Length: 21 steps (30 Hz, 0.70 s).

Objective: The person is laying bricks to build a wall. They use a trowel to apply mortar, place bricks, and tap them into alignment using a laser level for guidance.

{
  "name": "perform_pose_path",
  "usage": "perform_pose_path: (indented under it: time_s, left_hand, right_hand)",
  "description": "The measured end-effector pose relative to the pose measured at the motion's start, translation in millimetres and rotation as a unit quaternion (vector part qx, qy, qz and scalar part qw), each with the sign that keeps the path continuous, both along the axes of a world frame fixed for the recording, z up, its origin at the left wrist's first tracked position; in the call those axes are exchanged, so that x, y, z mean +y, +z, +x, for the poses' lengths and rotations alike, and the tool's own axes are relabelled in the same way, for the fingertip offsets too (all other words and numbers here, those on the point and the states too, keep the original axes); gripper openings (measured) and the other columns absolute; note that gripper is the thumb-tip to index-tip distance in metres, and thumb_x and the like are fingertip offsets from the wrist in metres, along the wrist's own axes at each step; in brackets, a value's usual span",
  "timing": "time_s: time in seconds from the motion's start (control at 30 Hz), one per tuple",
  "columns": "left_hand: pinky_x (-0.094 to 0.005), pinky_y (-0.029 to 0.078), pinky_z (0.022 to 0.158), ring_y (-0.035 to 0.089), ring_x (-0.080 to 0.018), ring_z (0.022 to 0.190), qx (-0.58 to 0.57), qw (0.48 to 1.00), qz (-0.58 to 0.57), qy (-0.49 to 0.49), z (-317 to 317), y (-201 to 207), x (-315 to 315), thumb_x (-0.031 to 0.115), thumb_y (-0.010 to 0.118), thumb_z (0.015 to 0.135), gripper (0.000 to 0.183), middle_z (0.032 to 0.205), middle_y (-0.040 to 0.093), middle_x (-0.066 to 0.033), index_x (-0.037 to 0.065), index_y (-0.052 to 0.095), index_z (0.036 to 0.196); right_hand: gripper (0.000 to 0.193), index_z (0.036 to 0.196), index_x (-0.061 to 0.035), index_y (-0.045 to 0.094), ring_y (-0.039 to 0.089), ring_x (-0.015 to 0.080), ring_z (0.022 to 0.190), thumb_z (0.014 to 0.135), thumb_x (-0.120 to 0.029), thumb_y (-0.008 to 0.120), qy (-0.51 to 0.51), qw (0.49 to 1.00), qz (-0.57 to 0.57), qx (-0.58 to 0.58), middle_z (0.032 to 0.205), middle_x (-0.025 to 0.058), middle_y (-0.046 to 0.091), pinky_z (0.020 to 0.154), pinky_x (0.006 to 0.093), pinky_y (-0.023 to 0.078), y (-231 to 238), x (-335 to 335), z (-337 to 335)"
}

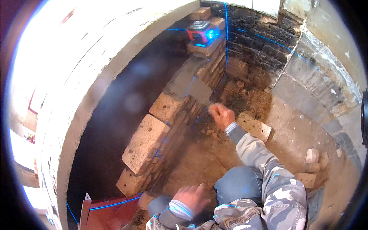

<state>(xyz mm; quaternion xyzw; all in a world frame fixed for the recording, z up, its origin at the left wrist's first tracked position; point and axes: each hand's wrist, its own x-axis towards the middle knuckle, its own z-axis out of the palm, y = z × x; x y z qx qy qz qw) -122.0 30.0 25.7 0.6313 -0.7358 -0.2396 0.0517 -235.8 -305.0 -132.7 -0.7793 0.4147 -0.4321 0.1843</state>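
Note:
My right hand (222, 115) is closed round the handle of a trowel, most of which the fingers hide. The trowel's flat grey blade (201, 91) reaches over the edge of a low brick wall, at a bed of wet grey mortar (180, 83) on its top. Nearer me on the same wall lie perforated bricks, among them a large pale brick (145, 142) and a smaller brick (165, 106) against the mortar. My left hand (192, 197) is low in front of my knees, smeared by motion. Its fingers are too blurred to read.
A red and black laser level (203, 33) sits on the wall's far end, casting blue lines. Beside my right forearm a loose brick (254, 126) lies on the dusty floor. Broken bricks (312, 161) are at the right, a red metal piece (111, 214) at lower left.

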Motion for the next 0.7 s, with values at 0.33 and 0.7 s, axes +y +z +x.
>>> perform_pose_path:
  time_s: [0.33, 0.7]
  left_hand:
    - [-0.0475, 0.054, 0.084, 0.067, -0.0399, 0.094, -0.004, 0.999, 0.027, -0.035, -7.3, -4.1, -17.8, 0.044, 0.070, 0.084, 0.063, 0.101, 0.068, -0.0214, 0.001, 0.054, 0.128]
    - [-0.0485, 0.053, 0.085, 0.066, -0.0420, 0.094, 0.005, 0.998, 0.047, -0.037, -15.3, -13.9, -23.6, 0.045, 0.067, 0.085, 0.064, 0.102, 0.068, -0.0225, 0.004, 0.052, 0.131]
  right_hand:
    - [0.042, 0.098, -0.0030, 0.071, 0.070, 0.0379, 0.078, 0.093, -0.044, 0.066, -0.173, 0.976, 0.117, -0.059, 0.084, 0.0197, 0.072, 0.069, 0.0425, 0.054, -16.6, -38.1, -44.2]
    - [0.033, 0.104, -0.0049, 0.067, 0.062, 0.0202, 0.069, 0.095, -0.036, 0.065, 0.065, 0.968, 0.199, -0.136, 0.079, 0.0148, 0.066, 0.065, 0.0366, 0.050, -15.7, 27.1, 23.4]
